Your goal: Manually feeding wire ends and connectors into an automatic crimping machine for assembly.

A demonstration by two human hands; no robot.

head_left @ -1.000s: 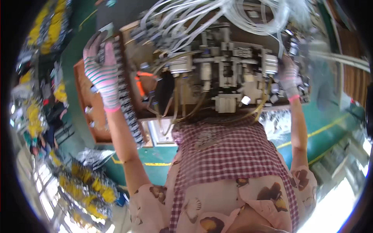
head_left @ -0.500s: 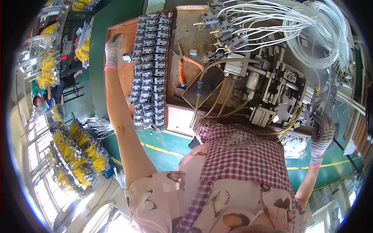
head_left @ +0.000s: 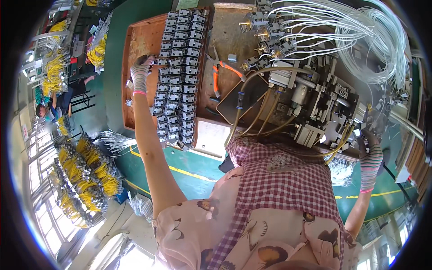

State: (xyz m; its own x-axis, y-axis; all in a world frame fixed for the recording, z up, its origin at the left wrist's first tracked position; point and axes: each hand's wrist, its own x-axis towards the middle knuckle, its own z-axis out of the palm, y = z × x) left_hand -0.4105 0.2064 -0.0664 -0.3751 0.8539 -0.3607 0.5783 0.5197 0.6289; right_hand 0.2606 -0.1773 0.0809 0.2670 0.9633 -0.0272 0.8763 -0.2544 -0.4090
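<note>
We see metal blocks [head_left: 178, 76] ranged in rows in the wooden tray [head_left: 146, 38], loose pieces [head_left: 129, 84] unaligned; the left hand [head_left: 141, 73] curls at the rows, the right hand [head_left: 370, 150] beside the machine [head_left: 310, 99]; we cannot tell either grip.

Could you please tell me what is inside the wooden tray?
The tray holds rows of parts along its right side, the left hand at their edge. What lies beneath those rows is covered.
</note>
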